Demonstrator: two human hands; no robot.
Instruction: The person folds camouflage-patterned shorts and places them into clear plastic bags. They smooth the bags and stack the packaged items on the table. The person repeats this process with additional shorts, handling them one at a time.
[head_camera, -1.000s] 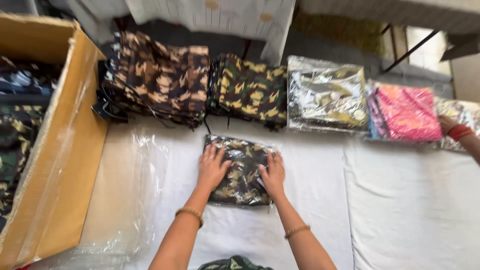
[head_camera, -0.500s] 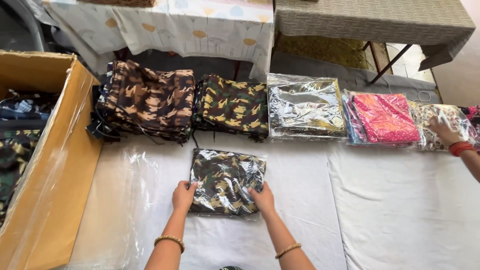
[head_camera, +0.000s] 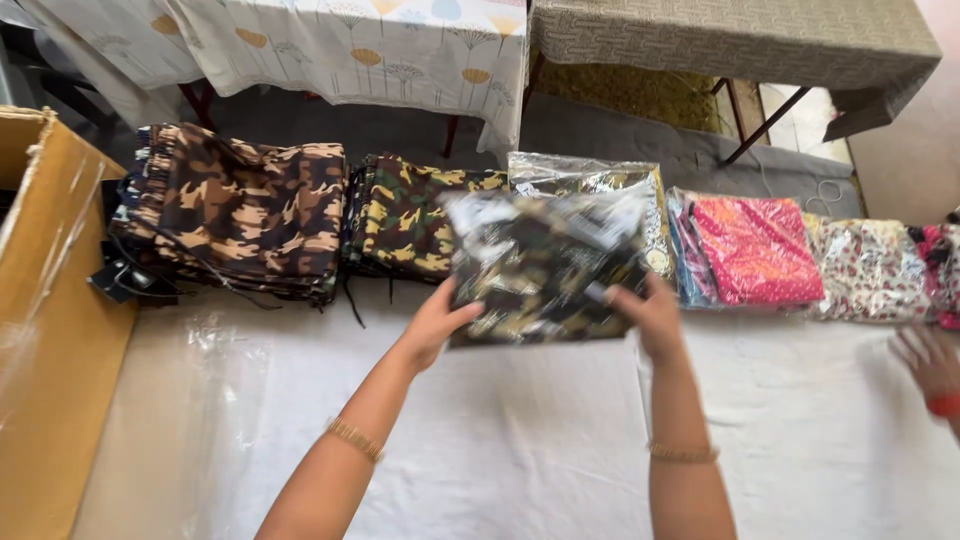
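A folded camouflage garment in a clear plastic bag (head_camera: 540, 265) is lifted off the white sheet, blurred by motion. My left hand (head_camera: 437, 325) grips its lower left edge and my right hand (head_camera: 650, 315) grips its right side. It hangs in front of a stack of bagged camouflage garments (head_camera: 590, 180). Left of that lie a green camouflage pile (head_camera: 405, 215) and a brown camouflage pile (head_camera: 240, 210).
A cardboard box (head_camera: 50, 330) stands at the left. Loose clear plastic (head_camera: 210, 350) lies on the white sheet (head_camera: 500, 450). Pink (head_camera: 755, 250) and floral (head_camera: 870, 270) bagged garments lie to the right. Another person's hand (head_camera: 930, 365) reaches in at the right edge. Cloth-covered tables (head_camera: 400, 40) stand behind.
The bagged garment lay flat on the sheet under both hands; now both hands have lifted it and carried it forward toward the bagged stack. The camera view has tilted up.
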